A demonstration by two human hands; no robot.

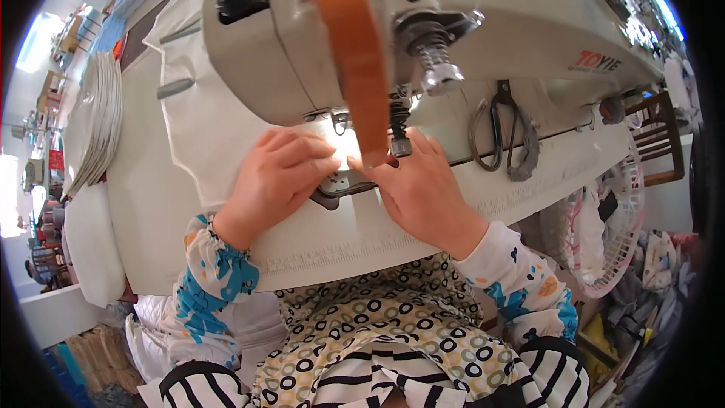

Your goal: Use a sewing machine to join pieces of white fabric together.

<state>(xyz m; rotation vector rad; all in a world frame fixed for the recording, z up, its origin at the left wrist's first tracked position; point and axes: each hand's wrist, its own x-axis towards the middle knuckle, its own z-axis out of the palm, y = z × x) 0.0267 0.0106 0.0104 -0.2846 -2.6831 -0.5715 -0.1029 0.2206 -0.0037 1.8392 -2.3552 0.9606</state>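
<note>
A cream industrial sewing machine [468, 23] fills the top of the head view, with an orange-brown strap [355, 53] hanging down its front. Under its needle and presser foot [399, 136] lies white fabric [204, 128] spread over the table. My left hand [276, 177] rests flat on the fabric just left of the needle plate [340, 185], fingers together and pointing right. My right hand [419, 189] presses flat on the fabric just right of the needle, fingers pointing up-left. Both hands hold the fabric down; neither grips anything.
Black scissors [502, 132] lie on the table to the right of the needle. A stack of white fabric pieces [98, 121] sits at the far left. A white fan guard [615, 227] and a wooden chair [661, 136] stand at the right. Patterned cloth covers my lap.
</note>
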